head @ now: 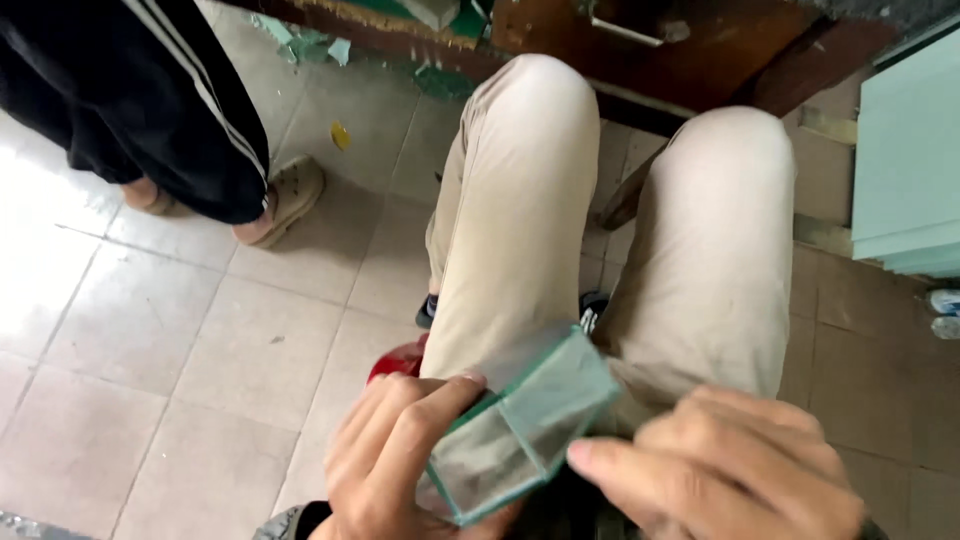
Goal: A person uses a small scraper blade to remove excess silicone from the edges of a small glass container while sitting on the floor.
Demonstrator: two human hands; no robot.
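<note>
Hands first: my left hand [395, 455] wraps its fingers around the near end of a small glass box [520, 435] with greenish edges, gripping it, while my right hand [735, 470] presses its thumb against the box's right side, fingers curled behind. Both are clamped on the box, which sits tilted just above my lap. Beyond it stretch my legs in beige trousers [520, 200]. Something red [395, 362] peeks out beside my left thigh. Farther left on the tiled floor [150, 330], another person's foot in a grey shoe [288, 198] stands
</note>
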